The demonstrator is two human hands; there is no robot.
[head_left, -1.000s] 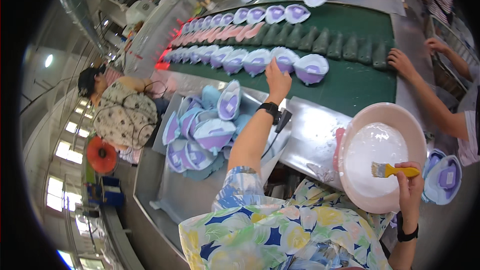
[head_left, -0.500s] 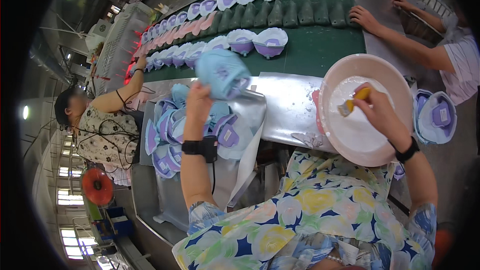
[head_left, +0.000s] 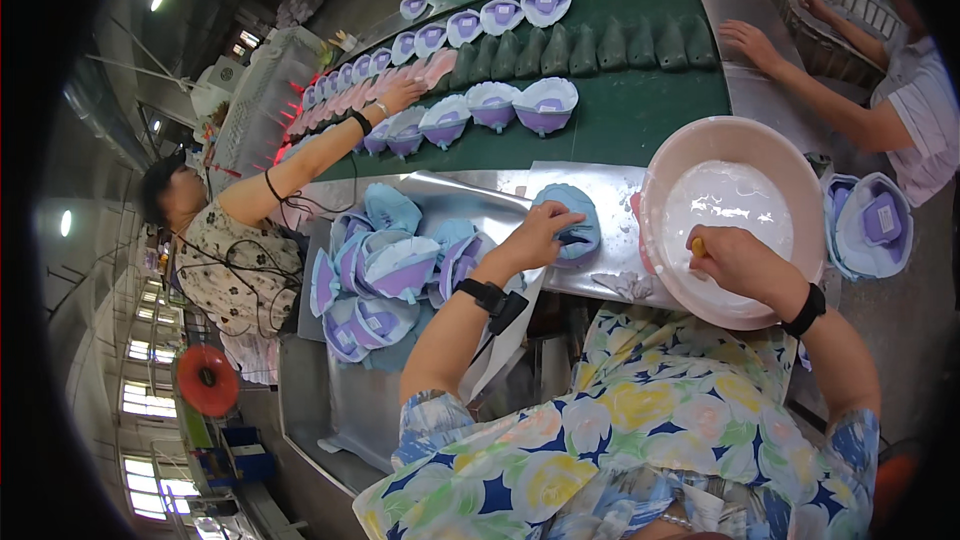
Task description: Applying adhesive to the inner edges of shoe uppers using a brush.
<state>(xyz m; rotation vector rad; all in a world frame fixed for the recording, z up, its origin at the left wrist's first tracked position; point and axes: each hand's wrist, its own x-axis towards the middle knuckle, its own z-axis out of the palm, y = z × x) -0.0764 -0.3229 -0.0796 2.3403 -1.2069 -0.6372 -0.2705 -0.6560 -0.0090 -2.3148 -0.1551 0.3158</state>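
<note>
My left hand [head_left: 541,237] grips a light-blue, scallop-edged, cup-shaped piece [head_left: 569,202] that rests on the metal tabletop beside the basin. The fingers are closed over its near side. My right hand [head_left: 740,258] is shut on a brush [head_left: 698,246] with a yellow handle, held over the pale pink basin [head_left: 668,285]. A milky white liquid [head_left: 728,192] lies in the basin. The brush's bristles are hidden in this view. To the left of my left hand, several similar light-blue and purple pieces [head_left: 400,262] are heaped together.
A green conveyor belt [head_left: 640,105] carries rows of blue-purple pieces, pink sole-like shapes and dark foot-shaped forms [head_left: 556,52]. A co-worker's arm [head_left: 318,154] reaches over it from the left; another person's hand [head_left: 752,44] rests at the right. More pieces [head_left: 866,224] stand right of the basin.
My left hand has brought the blue piece down and right onto the tabletop. My right hand has lowered the brush in the basin. The left co-worker's arm now reaches farther over the belt.
</note>
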